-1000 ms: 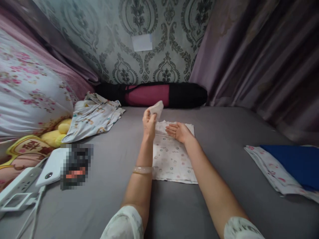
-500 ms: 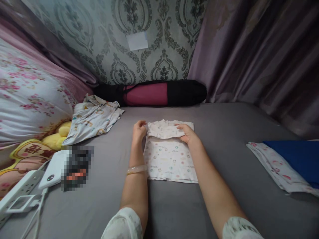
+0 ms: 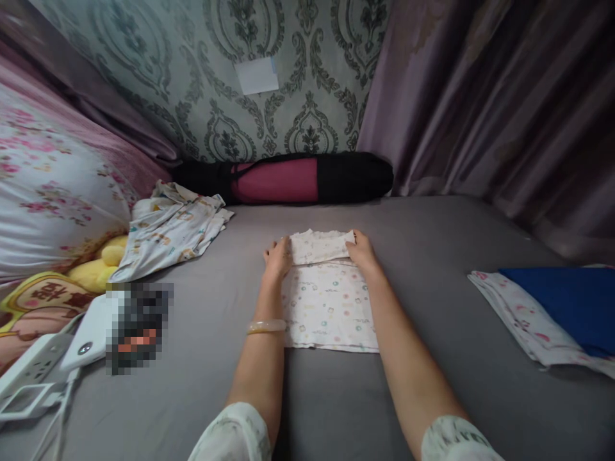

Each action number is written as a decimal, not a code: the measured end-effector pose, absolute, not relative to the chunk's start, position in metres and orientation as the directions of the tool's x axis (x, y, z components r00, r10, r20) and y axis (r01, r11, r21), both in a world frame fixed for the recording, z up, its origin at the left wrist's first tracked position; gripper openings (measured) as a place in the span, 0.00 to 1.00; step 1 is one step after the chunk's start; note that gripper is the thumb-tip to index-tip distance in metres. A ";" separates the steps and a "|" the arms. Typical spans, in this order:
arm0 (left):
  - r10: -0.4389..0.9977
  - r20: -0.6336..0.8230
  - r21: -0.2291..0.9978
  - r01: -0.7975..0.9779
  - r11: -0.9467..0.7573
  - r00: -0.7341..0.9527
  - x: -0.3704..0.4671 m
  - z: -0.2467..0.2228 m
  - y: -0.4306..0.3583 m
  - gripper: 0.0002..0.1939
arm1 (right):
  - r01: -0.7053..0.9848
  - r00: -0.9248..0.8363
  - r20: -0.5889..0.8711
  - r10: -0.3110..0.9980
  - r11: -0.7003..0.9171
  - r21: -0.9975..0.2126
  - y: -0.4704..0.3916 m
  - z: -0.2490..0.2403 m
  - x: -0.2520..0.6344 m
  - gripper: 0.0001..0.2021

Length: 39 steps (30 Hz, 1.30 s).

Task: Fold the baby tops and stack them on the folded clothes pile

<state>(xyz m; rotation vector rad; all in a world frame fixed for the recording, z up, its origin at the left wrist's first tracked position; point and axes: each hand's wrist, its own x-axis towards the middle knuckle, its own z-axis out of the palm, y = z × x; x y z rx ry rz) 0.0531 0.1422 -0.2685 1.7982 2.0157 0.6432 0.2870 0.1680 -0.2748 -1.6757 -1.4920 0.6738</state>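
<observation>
Right hand pinches thin, rectangular, printed cloth, left hand opposite.

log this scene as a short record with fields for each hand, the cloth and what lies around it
left hand: at left end of the folded band, grip unclear
right hand: pinching the band's right end, thumb on top
cloth: white printed cloth on grey sheet, far part folded over
left side: rumpled patterned cloth, power strip
right side: blue cloth over floral cloth
behind: long black-and-pink bag
</observation>
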 end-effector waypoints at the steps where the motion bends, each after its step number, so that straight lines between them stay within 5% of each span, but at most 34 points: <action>1: 0.992 0.028 0.560 0.824 0.088 -0.125 0.053 -0.270 0.142 0.33 | 0.627 0.159 0.119 0.980 -0.007 -0.779 0.165 -0.274 0.286 0.26; 9: 0.992 0.030 0.552 0.829 0.085 -0.122 0.057 -0.271 0.140 0.30 | 0.813 0.020 0.181 0.983 0.090 -0.576 0.141 -0.264 0.275 0.35; 17: 0.983 0.131 0.545 0.838 0.035 -0.126 0.058 -0.257 0.134 0.22 | 0.869 0.157 0.190 0.969 -0.044 -0.492 0.133 -0.249 0.277 0.26; 20: 0.961 0.278 0.537 0.828 -0.162 0.008 0.066 -0.246 0.136 0.12 | 0.861 0.253 0.159 0.954 -0.147 -0.487 0.132 -0.241 0.282 0.20; 26: 0.858 0.246 0.579 0.642 -0.503 0.450 0.105 -0.253 0.140 0.05 | 0.835 0.323 -0.006 0.946 -0.288 -0.469 0.129 -0.232 0.284 0.16; 39: 0.832 0.293 0.511 0.658 -0.553 0.472 0.110 -0.270 0.142 0.11 | 0.854 0.333 -0.072 0.940 -0.334 -0.400 0.140 -0.247 0.290 0.14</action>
